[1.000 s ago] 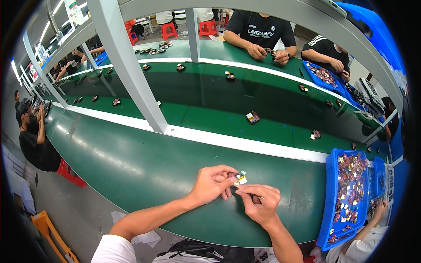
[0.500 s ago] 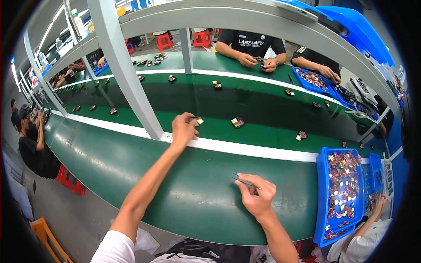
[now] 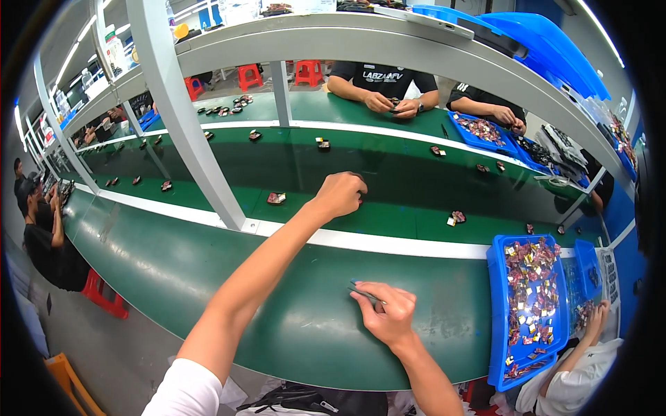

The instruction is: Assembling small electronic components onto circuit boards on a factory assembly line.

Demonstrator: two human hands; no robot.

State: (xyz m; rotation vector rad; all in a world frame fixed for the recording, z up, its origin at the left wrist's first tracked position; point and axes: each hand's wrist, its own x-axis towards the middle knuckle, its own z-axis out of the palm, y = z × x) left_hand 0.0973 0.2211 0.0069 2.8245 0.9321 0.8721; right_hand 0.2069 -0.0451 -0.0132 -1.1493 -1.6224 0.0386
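My left hand [image 3: 340, 195] reaches over the green belt, its fingers closed round a small dark and reddish part [image 3: 361, 199] that they mostly hide. To its left, a similar part with a pale label [image 3: 276, 198] rests on the belt. Above the near green worktop, my right hand [image 3: 390, 312] grips slim tweezers [image 3: 362, 291], whose ends point up and left. A small blue bit shows beside the tweezers, by the fingertips.
A blue tray [image 3: 494, 305] full of small red, white and yellow parts stands to the right. A grey post [image 3: 182, 118] rises at left, joining an overhead shelf beam [image 3: 333, 43]. Across the belt, co-workers' hands [image 3: 392, 105] handle parts. More parts dot the belt.
My left hand has let go of one part, now lying on the belt, and moved right onto another. My right hand keeps the tweezers. The whole view has shifted slightly.
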